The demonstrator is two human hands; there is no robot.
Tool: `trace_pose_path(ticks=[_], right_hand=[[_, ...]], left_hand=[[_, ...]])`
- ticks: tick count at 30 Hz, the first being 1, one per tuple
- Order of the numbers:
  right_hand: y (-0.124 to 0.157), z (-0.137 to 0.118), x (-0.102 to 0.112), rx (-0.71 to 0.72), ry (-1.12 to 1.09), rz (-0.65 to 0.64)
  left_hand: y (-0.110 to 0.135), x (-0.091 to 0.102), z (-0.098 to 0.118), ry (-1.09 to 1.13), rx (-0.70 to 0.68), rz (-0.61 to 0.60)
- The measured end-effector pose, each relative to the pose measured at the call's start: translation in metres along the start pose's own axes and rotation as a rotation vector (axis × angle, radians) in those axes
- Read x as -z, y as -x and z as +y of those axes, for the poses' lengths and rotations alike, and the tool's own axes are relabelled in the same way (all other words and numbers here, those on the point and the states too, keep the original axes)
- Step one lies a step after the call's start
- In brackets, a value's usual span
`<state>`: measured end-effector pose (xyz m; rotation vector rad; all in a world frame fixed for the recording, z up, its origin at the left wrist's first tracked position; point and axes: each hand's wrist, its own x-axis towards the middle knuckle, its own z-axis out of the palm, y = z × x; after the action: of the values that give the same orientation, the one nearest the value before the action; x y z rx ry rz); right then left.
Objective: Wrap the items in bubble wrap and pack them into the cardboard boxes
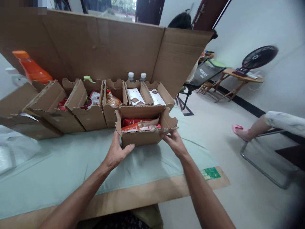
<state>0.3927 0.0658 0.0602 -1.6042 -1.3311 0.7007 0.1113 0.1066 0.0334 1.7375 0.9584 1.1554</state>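
Note:
A small open cardboard box [140, 139] sits crosswise at the front of the table, between my two hands. Red and orange snack packets [133, 126] lie inside it. My left hand [116, 151] grips its left end, thumb along the front face. At the right end, my right hand [175, 143] has its fingers curled on the lower corner. Right behind stands a row of similar cardboard boxes [92, 119]. Some hold packets, one holds wrapped sticks [113, 101], and two hold white cartons [135, 96].
A tall cardboard panel [124, 47] rises behind the row. An orange bottle [35, 70] and two clear bottles with white caps [131, 76] stand there. Clear plastic wrapping [14, 149] lies at left on the green cloth [71, 162]. At right are a fan [256, 58] and a seated person's leg [254, 128].

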Motion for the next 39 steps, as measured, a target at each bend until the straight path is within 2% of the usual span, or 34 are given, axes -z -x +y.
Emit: trace_pose_path(ticks=[3, 5, 8, 10, 11, 13, 15, 17, 19, 20, 22, 24, 26, 27, 29, 30, 32, 35, 37, 39], right_hand=[[0.015, -0.001, -0.020, -0.005, -0.042, 0.017], [0.047, -0.004, -0.024, 0.012, -0.003, 0.020], [0.104, -0.014, -0.034, 0.058, 0.008, -0.014], [0.123, -0.028, -0.047, 0.104, -0.003, -0.044], [0.123, -0.037, -0.053, 0.131, -0.003, -0.060], [0.105, -0.055, -0.060, 0.174, -0.013, -0.083], [0.075, -0.070, -0.053, 0.182, -0.059, -0.067], [0.048, -0.079, -0.033, 0.161, -0.135, 0.001], [0.040, -0.081, -0.007, 0.150, -0.225, 0.140], [0.045, -0.081, 0.007, 0.148, -0.253, 0.214], [0.069, -0.083, 0.028, 0.133, -0.239, 0.297], [0.100, -0.089, 0.038, 0.089, -0.142, 0.246], [0.118, -0.101, 0.035, 0.054, -0.053, 0.103], [0.118, -0.110, 0.030, 0.055, -0.038, 0.025], [0.098, -0.129, 0.018, 0.104, -0.089, -0.095], [0.081, -0.138, 0.014, 0.147, -0.146, -0.123], [0.046, -0.149, 0.011, 0.249, -0.271, -0.075], [0.021, -0.145, 0.028, 0.330, -0.368, 0.099], [0.029, -0.126, 0.050, 0.294, -0.350, 0.232], [0.050, -0.097, 0.073, 0.208, -0.283, 0.350]], left_hand=[[0.009, -0.008, 0.008, 0.132, 0.114, 0.000], [0.039, 0.001, 0.009, 0.107, 0.169, 0.010], [0.100, 0.030, 0.005, -0.002, 0.286, 0.040], [0.127, 0.056, 0.004, -0.047, 0.377, 0.102], [0.131, 0.068, 0.007, -0.060, 0.402, 0.145], [0.116, 0.083, 0.022, -0.064, 0.391, 0.205], [0.078, 0.082, 0.046, -0.034, 0.312, 0.207], [0.034, 0.064, 0.072, 0.014, 0.177, 0.167], [0.004, 0.039, 0.092, 0.081, 0.033, 0.060], [-0.002, 0.027, 0.098, 0.121, -0.029, -0.007], [0.008, 0.014, 0.106, 0.159, -0.082, -0.139], [0.037, 0.018, 0.110, 0.130, -0.052, -0.217], [0.065, 0.037, 0.113, 0.070, 0.017, -0.204], [0.071, 0.050, 0.117, 0.051, 0.036, -0.164], [0.061, 0.074, 0.128, 0.035, 0.022, -0.053], [0.047, 0.081, 0.134, 0.037, -0.016, 0.000], [0.010, 0.081, 0.144, 0.054, -0.145, 0.057], [-0.029, 0.048, 0.147, 0.122, -0.293, 0.077], [-0.033, 0.014, 0.140, 0.144, -0.297, 0.028], [-0.024, -0.021, 0.130, 0.180, -0.248, -0.047]])
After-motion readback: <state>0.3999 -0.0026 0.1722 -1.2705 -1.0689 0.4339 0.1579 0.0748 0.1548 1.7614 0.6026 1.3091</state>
